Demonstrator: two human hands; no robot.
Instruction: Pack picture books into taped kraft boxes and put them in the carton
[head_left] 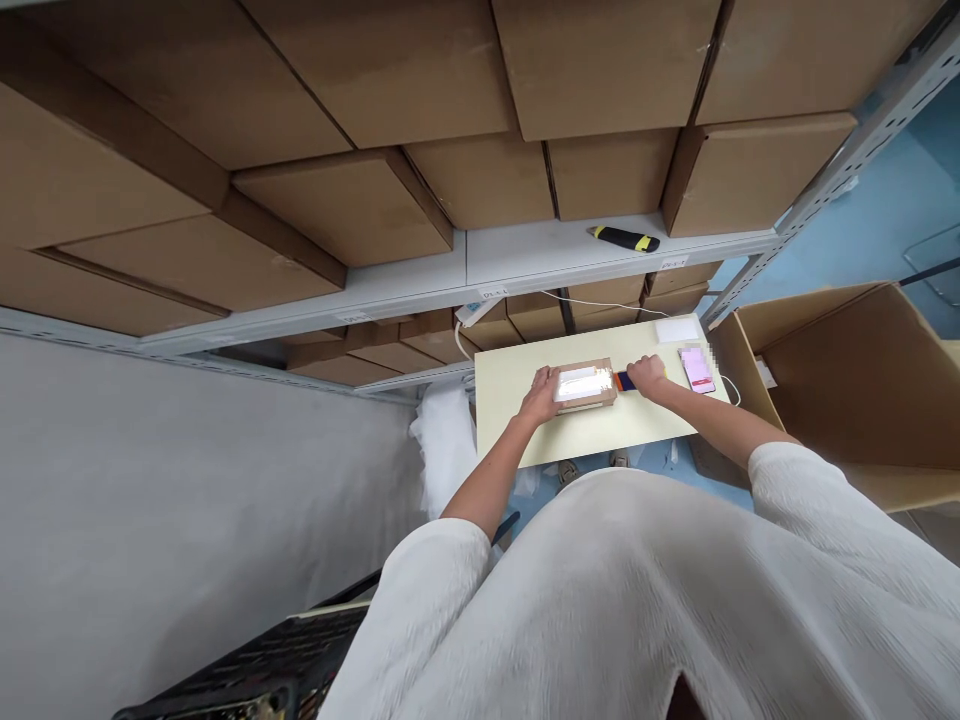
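A small cardboard box [588, 401] lies on the pale yellow tabletop [510, 440], its upper face bright with glare over a white patch, perhaps a label or clear film. My left hand [541, 396] grips the box by its left end, fingers over the edge. In my closed right hand [646, 376] is a flat dark blue tool with an orange edge [625, 381], whose exact kind I cannot make out. Its orange edge meets or nearly meets the right end of the box.
Right of my right hand lie a phone with a pink screen [697, 370] and a white block [676, 330]. A large open carton [847, 390] stands at the right. Above, a metal shelf [525, 248] bears stacked cartons and a yellow-black utility knife [624, 238]. White wrapping [446, 440] hangs left.
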